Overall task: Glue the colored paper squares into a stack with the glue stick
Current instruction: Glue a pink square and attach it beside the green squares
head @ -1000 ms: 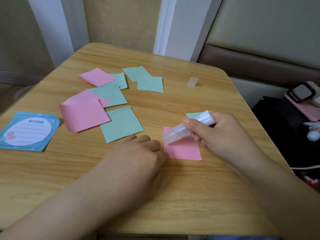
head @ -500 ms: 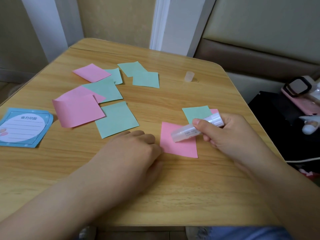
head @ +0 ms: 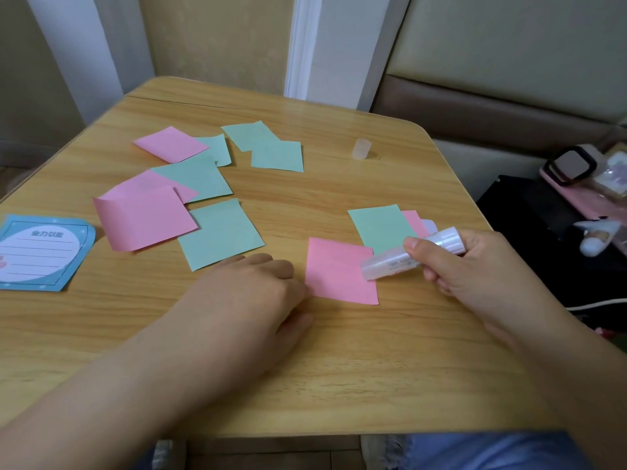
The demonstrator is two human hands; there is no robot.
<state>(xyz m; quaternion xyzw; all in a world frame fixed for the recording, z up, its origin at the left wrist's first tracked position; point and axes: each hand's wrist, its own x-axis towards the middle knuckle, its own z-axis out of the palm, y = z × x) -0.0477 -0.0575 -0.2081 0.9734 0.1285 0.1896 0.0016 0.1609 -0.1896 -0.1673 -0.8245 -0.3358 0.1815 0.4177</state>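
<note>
Wood-grain surface: one table (head: 305,205), light laminate, rounded corners, faint sheen.
Pink squares: five visible. One lies flat in front of the hands, pink square (head: 339,271). One far-left pink square (head: 169,144). Two overlap at left, the upper curled pink square (head: 146,217) lifting along its left edge. One is a pink sliver (head: 414,222) under the small pile at right.
Green squares: six visible. Five are scattered at left and centre, among them the large green square (head: 220,234) just beside the left hand. The sixth tops the pile, green top sheet (head: 380,227).
Pile: green over pink over a pale bottom layer, edges fanned, touching the far corner of the front pink square.
Paper texture: thin, matte, mostly flat.
Glue stick (head: 400,261): one, translucent white cylinder, tilted, its low end over the right edge of the front pink square; contact cannot be told.
Cap (head: 362,149): one, small, frosted, upright, well apart at the far side.
Right hand (head: 475,266): fingers and thumb wrapped around the glue stick.
Left hand (head: 247,293): knuckles up, fingers curled under, resting at the pink square's left edge; whether they pin the paper cannot be told.
Card (head: 40,249): one, blue border, lined white oval, at the left edge.
</note>
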